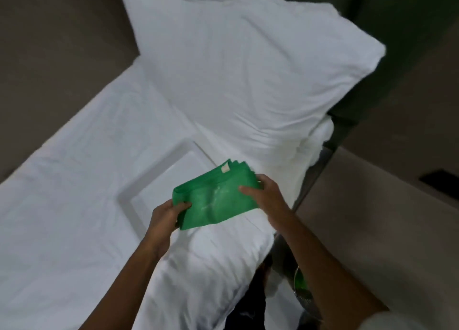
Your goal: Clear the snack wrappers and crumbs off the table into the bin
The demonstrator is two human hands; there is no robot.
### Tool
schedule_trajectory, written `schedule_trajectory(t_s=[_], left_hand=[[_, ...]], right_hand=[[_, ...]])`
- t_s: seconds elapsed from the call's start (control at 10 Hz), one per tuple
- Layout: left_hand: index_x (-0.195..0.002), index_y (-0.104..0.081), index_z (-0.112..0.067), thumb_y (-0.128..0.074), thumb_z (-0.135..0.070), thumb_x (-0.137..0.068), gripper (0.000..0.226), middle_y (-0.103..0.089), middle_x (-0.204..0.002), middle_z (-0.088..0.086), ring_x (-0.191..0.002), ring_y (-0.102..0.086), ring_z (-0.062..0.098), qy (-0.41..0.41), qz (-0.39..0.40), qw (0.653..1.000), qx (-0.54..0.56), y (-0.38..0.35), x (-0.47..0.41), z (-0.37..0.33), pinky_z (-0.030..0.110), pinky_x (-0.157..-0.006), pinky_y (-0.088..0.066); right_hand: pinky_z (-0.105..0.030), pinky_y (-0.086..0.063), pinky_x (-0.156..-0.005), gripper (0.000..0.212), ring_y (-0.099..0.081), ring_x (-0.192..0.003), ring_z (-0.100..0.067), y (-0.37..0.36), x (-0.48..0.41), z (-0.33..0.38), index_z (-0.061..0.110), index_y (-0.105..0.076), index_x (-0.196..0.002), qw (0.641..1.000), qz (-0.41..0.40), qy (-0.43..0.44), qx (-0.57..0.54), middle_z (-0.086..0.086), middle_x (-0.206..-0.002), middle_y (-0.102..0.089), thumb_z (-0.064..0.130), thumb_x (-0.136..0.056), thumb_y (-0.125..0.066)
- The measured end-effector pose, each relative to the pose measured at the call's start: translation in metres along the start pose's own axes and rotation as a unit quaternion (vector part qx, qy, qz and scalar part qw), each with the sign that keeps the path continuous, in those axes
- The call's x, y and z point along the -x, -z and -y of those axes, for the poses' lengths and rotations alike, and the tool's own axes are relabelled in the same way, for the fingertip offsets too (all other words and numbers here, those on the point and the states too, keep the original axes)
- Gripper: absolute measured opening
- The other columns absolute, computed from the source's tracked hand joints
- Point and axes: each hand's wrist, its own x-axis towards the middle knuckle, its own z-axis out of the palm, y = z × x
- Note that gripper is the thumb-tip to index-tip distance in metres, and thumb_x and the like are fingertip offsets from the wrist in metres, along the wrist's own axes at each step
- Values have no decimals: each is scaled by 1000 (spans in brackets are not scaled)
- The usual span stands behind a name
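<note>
Folded green cloth (218, 198), dusted with pale crumbs, held level above the white tray (159, 180) on the bed.

Our left hand (166, 215) pinches its near corner; right hand (265, 193) grips the far edge, fingers pressed together. We judge it should stay flat until over the bin, which is not clearly visible.

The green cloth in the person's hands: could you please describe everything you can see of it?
The green cloth is folded into a rough rectangle of several layers, whose edges show at its upper right corner. A small pale label sits near its top edge, and faint whitish smears mark its middle. It looks soft, like microfibre. It is held above the white bedding, tilted, with the left hand gripping its lower left edge and the right hand holding its right side, fingers laid on top.
</note>
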Motion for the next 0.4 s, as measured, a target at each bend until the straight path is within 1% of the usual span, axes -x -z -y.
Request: schedule_trajectory(t_s=[0.1, 0.2, 0.3, 0.4], left_hand=[[-118, -63, -7, -73, -15, -83, 37, -73, -102, 12, -88, -70, 26, -4, -106, 994, -4, 32, -12, 21, 39, -82, -58], [-129, -53, -8, -74, -17, -83, 51, -69, -115, 21, -95, -68, 31, 18, -151, 988, -16, 43, -16, 42, 46, -94, -55], [-138, -46, -8, -71, -13, -84, 60, -61, -132, 20, -115, -60, 36, -7, -175, 971, -166, 39, -12, 54, 50, -102, -49], [-139, -45, -2, -63, -4, -82, 59, -54, -137, 23, -125, -52, 39, -157, -213, 917, -299, 12, -6, 39, 49, -105, -43]], right_hand=[[-21, -47, -65, 34, -65, -86, -21, -60, -28, 13, 13, -61, -106, 978, -28, 42, 202, 0, -92, -64, 15, -74, -73], [-18, -46, -67, 33, -63, -88, -19, -90, -42, 6, 12, -59, -109, 963, -10, 62, 261, -3, -99, -66, 8, -77, -69], [-22, -45, -68, 21, -62, -87, -24, -86, -36, 7, 7, -61, -100, 937, -41, 71, 340, -8, -96, -65, 4, -79, -61], [-20, -36, -56, 8, -65, -72, -26, -47, 4, 3, 3, -64, -83, 938, -116, 68, 319, -12, -81, -70, 7, -86, -58]])
